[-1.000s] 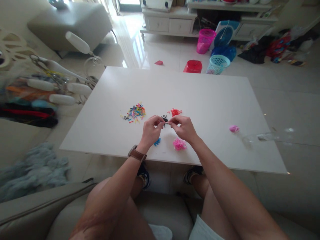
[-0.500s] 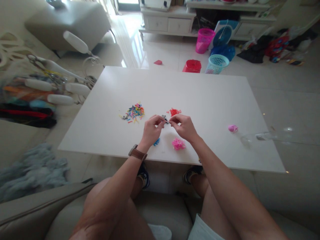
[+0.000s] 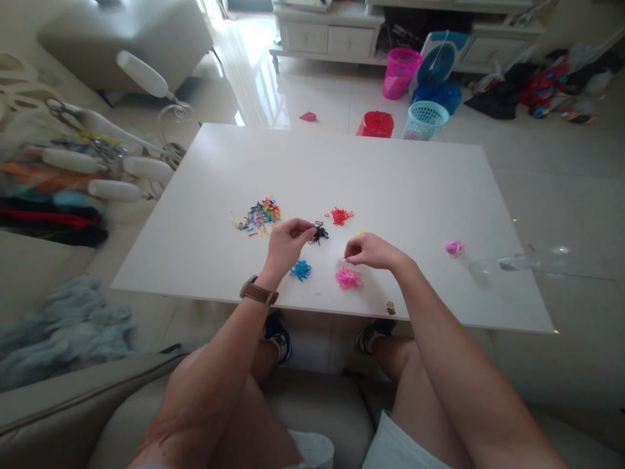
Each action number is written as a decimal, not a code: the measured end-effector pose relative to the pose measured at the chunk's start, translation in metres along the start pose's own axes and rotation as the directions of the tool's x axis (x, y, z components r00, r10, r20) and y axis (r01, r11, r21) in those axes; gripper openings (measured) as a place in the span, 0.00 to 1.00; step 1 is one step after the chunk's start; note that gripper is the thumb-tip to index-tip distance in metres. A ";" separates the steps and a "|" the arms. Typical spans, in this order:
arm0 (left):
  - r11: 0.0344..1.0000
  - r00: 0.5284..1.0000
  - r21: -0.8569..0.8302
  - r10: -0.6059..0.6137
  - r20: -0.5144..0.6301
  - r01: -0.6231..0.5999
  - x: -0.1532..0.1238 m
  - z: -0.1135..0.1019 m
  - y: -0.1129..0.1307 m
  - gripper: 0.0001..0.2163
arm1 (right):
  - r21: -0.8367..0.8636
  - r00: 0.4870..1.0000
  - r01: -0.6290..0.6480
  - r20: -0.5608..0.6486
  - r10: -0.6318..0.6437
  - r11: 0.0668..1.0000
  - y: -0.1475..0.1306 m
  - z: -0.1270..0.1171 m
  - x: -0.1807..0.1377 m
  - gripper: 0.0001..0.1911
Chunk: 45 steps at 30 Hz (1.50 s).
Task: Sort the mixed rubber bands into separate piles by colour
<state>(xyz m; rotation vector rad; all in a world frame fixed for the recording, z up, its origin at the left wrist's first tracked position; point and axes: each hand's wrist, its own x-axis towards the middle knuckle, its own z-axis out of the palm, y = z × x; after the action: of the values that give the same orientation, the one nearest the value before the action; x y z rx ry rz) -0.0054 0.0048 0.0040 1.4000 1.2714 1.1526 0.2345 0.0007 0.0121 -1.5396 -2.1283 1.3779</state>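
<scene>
My left hand (image 3: pixel 288 244) is pinched closed beside a small pile of black loop-like pieces (image 3: pixel 320 233). A tiny bluish spot shows at its fingertips, too small to name. My right hand (image 3: pixel 372 250) is also pinched closed, just above a pile of pink loop-like pieces (image 3: pixel 348 278). A small pale piece (image 3: pixel 342 260) shows at its fingertips. Blue pieces (image 3: pixel 301 270) lie below my left hand, and red ones (image 3: pixel 340 216) beyond the black pile. A bit of yellow (image 3: pixel 361 232) peeks out behind my right hand. Farther left is a mixed-colour heap (image 3: pixel 263 213).
All the piles lie on a white table (image 3: pixel 390 176). A pink-purple object (image 3: pixel 454 247) sits at the right, and a small yellow-and-dark item (image 3: pixel 390 308) at the near edge. Beyond the table stand a red bin (image 3: pixel 375 124) and a light-blue basket (image 3: pixel 427 117).
My hands have moved apart. The right went right and nearer me, over the pink pile; the left shifted slightly left. The black and blue piles show more fully, and some yellow has come into view.
</scene>
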 end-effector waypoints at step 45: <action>0.936 0.930 -0.198 -0.227 0.290 0.290 -0.014 0.017 -0.001 0.15 | 0.214 0.925 0.252 -0.340 -0.170 0.944 -0.019 0.016 0.012 0.07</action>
<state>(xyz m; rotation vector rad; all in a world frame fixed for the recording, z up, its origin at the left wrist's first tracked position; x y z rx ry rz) 0.0106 -0.0092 -0.0009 1.1246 1.0536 0.8712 0.2074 0.0007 0.0134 -1.2861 -1.7853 1.1829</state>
